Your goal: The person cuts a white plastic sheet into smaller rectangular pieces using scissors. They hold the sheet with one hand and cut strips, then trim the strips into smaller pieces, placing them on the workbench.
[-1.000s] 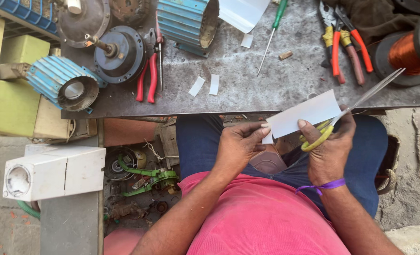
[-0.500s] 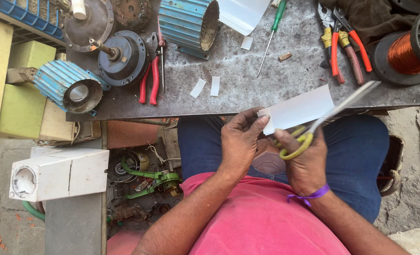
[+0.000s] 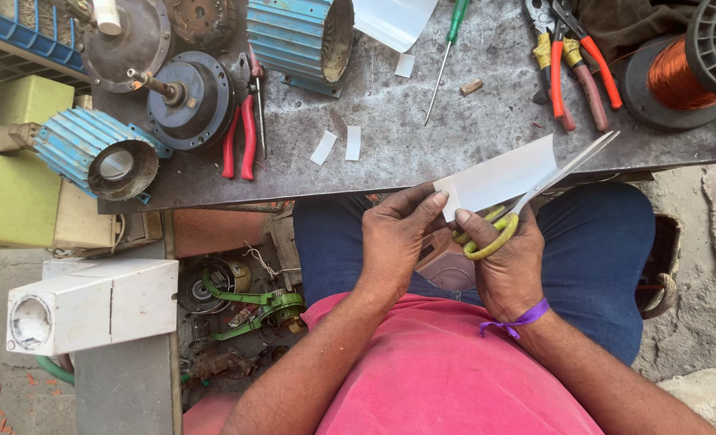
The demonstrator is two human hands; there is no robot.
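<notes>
Left hand pinches the white paper sheet at its near corner, above the lap, at the counter edge; right hand clenches yellow-handled scissors, blades along the sheet; fingers inside the loops hidden; copper wire spool cut off at frame edge.

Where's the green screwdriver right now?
The green screwdriver lies at the far edge of the metal bench in the head view, between the blue finned housing and the pliers.
</notes>
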